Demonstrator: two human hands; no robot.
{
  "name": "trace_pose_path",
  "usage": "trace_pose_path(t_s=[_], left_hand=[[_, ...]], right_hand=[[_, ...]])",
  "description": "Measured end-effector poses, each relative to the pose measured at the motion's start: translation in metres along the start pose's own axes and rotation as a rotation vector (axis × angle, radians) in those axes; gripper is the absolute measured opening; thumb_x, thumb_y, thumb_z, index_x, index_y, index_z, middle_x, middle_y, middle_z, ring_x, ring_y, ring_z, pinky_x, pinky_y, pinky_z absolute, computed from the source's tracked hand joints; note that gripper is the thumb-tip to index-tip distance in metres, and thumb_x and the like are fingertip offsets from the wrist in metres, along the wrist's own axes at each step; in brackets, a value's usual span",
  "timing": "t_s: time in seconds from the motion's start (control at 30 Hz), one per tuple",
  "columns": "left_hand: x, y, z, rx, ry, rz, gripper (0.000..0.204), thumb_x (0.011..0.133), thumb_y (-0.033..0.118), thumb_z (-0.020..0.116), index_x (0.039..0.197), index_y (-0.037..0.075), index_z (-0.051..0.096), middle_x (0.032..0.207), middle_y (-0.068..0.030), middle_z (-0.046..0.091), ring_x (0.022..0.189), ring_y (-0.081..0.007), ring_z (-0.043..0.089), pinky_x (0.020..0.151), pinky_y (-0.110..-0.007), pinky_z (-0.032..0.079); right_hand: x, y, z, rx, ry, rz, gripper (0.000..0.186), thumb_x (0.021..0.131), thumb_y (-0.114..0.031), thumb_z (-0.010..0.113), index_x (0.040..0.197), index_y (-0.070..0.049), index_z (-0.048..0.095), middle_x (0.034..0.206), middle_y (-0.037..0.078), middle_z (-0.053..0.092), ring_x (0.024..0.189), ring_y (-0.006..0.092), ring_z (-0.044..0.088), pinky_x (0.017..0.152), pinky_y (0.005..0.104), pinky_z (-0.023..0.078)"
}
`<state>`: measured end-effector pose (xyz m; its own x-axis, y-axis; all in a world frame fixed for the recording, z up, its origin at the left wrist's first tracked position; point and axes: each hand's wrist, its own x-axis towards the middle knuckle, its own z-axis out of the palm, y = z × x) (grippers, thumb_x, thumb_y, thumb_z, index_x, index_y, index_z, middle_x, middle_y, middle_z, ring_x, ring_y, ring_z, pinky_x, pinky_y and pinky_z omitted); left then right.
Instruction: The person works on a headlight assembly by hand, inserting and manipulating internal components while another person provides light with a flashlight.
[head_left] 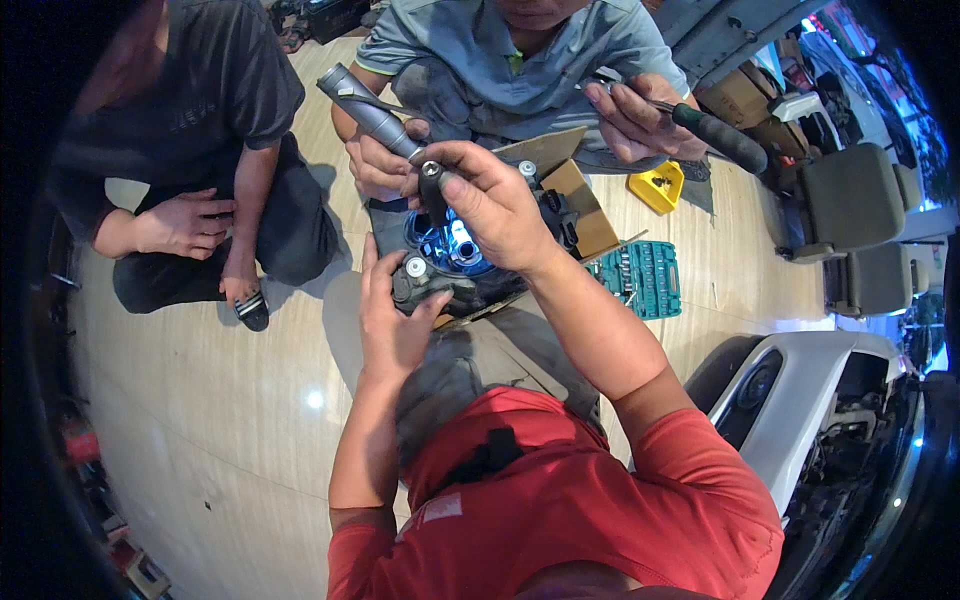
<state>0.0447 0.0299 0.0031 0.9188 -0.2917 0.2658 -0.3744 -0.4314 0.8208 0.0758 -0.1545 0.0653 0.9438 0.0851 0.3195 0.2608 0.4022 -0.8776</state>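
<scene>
I'm sitting right over the black housing [462, 293], which is lying in front of me on or in an opened cardboard box [588, 212]; the cardboard is showing past its edges, but I can't tell how deep it's sitting. My left hand [385, 330] is holding the near-left corner, thumb and fingers set wide around it beside a silver round cap [415, 267]. My right hand [500, 215] is pinching a black piece with a round metal end [432, 190], and it's standing above the blue-lit opening [450, 245]. Whether its lower end is touching anything in there, I can't tell from up here.

Across from me, a co-worker is holding a grey torch [368, 110] in one hand and a dark-handled tool [720, 138] in the other.

So where are we? I'm judging this as midway: the opening is lying exposed and the inside is showing, so access looks done. What's still left, by my reading, is finishing with this piece and closing up, since no cover is sitting over that opening. The green socket case [677, 285] is lying open on the floor [745, 250], and the yellow tray [652, 204] is holding small dark bits, so nothing's looking packed away yet.
</scene>
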Motion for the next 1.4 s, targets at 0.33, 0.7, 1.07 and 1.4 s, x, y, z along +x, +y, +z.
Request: trace_pose_path(t_s=[0.33,0.7,1.07,1.4], left_hand=[[0.032,0.049,-0.034,0.021,0.27,0.281,0.039,0.089,0.012,0.069,0.123,-0.005,0.058,0.144,-0.03,0.046,0.133,-0.0409,0.049,0.108,-0.045,0.039],[0.071,0.061,-0.016,-0.146,0.189,0.35,0.027,0.09,0.006,0.063,0.113,-0.008,0.063,0.134,-0.0252,0.058,0.131,-0.0405,0.052,0.11,-0.046,0.038],[0.059,0.056,-0.016,-0.271,0.103,0.205,0.027,0.094,0.004,0.062,0.118,-0.008,0.059,0.116,-0.0134,0.066,0.104,-0.0169,0.062,0.092,-0.029,0.048],[0.059,0.058,-0.015,-0.708,-0.07,0.057,0.025,0.093,0.002,0.064,0.117,-0.002,0.059,0.104,-0.0079,0.068,0.094,-0.0117,0.063,0.084,-0.027,0.05]], right_hand=[[-0.011,-0.004,-0.002,-0.21,0.023,0.104,0.045,0.094,-0.011,0.066,0.132,0.007,0.05,0.117,0.012,0.066,0.105,0.0154,0.061,0.095,0.0297,0.047],[-0.027,-0.036,0.008,-0.954,0.102,-0.053,0.043,0.085,-0.016,0.074,0.121,0.004,0.061,0.111,0.02,0.066,0.101,0.0303,0.066,0.088,0.0357,0.051],[-0.037,-0.191,0.019,-2.207,-0.158,-0.316,0.052,0.069,-0.024,0.08,0.118,-0.017,0.065,0.125,0.005,0.059,0.12,0.0267,0.055,0.108,0.058,0.035],[-0.015,-0.197,0.008,-2.153,-0.581,-0.395,0.017,0.083,-0.017,0.063,0.096,-0.009,0.056,0.103,0.006,0.062,0.109,0.0257,0.059,0.111,0.0536,0.036]])
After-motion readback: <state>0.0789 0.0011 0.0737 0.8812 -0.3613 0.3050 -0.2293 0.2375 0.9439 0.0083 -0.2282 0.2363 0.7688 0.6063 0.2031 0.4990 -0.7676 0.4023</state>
